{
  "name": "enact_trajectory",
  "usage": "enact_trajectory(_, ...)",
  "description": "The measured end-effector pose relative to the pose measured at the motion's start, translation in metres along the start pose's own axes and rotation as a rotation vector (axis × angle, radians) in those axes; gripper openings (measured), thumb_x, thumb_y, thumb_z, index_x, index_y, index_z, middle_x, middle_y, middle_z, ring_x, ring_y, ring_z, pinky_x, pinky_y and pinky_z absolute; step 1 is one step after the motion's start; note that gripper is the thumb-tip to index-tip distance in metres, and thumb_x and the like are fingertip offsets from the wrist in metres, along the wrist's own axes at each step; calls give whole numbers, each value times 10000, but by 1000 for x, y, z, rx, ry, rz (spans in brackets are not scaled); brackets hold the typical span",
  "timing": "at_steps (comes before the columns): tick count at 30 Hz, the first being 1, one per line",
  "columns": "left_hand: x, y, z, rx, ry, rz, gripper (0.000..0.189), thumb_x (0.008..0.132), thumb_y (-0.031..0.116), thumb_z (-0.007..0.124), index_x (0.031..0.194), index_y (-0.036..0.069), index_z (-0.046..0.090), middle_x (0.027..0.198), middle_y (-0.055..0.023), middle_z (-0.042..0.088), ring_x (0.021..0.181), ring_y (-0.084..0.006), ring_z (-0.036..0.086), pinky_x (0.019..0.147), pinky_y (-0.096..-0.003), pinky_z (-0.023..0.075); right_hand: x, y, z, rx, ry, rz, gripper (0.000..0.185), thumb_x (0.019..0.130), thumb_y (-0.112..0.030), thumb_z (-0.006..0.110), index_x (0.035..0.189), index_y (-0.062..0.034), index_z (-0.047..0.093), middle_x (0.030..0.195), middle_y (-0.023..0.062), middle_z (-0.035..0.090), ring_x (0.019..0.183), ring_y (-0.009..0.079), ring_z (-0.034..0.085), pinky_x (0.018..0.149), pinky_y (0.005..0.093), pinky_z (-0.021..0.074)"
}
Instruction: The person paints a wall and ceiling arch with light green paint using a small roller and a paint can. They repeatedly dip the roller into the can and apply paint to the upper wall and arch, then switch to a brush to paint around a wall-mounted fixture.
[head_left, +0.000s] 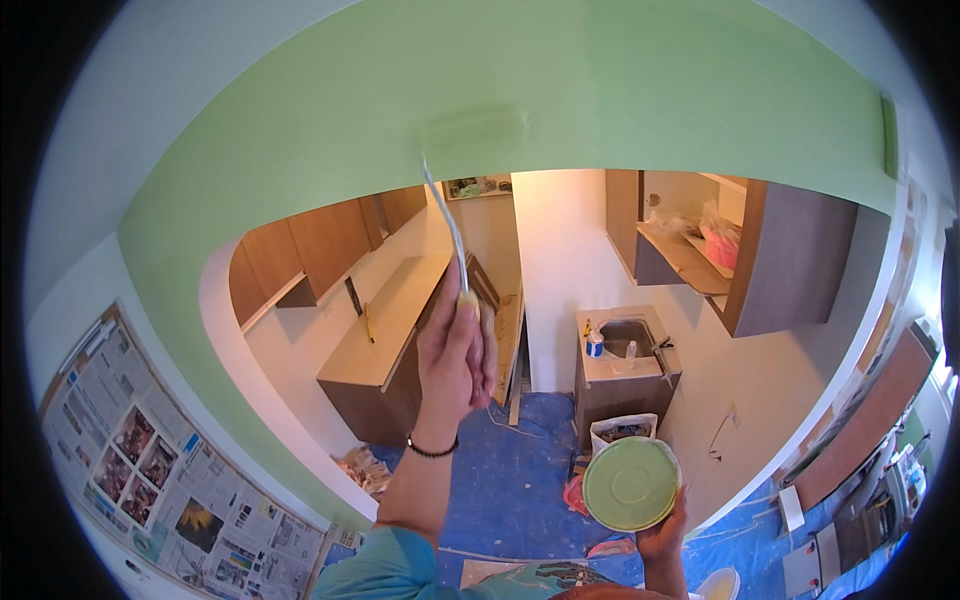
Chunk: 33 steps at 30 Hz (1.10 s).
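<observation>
My left hand (456, 337) is raised and wrapped around the handle of a paint roller (450, 225). Its bent metal rod runs up to a blurred roller head (474, 129), which lies against the light green wall (637, 97) above the arched opening. Lower on the right, my right hand (664, 525) grips the rim of a round tub or lid (631, 484) coated with green paint. Its fingers are mostly hidden beneath it. Newspaper sheets (172, 465) cover a panel on the left.
Beyond the opening stand a counter (397, 315), wall cabinets (322, 247), an open cabinet (787, 255) and a sink unit (628, 337). Blue sheeting (502, 480) covers the floor. A filled white bag (622, 427) stands behind the green tub or lid. A white container (718, 583) is at lower right.
</observation>
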<state>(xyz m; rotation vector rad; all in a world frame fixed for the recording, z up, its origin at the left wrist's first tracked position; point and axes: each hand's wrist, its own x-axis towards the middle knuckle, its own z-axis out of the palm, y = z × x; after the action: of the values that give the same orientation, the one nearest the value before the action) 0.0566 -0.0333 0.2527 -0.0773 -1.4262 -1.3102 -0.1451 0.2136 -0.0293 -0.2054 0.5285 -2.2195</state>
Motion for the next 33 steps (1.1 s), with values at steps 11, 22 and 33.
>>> enact_trajectory(11,136,75,22,30,11,176,552,1146,196,497,1665,74,355,619,31,406,435,-69,457,339,-232,389,-2,6,-2,70,18,22,585,1135,-502,464,1528,-71,510,1518,142,594,1381,324,591,1168,530,477)
enact_trajectory(22,-6,9,-8,159,48,-54,561,1168,187,426,1696,83,266,558,34,361,391,-61,414,344,-220,394,-8,9,1,50,-43,-18,577,1140,-491,457,1531,-69,505,1507,138,595,1383,317,588,1162,519,483)
enact_trajectory(33,-55,9,-63,10,117,-56,565,1167,191,442,1696,93,270,577,40,357,434,-59,446,370,-227,440,10,21,15,16,-22,45,595,1133,-508,469,1534,-71,501,1515,137,590,1395,316,577,1174,520,469)
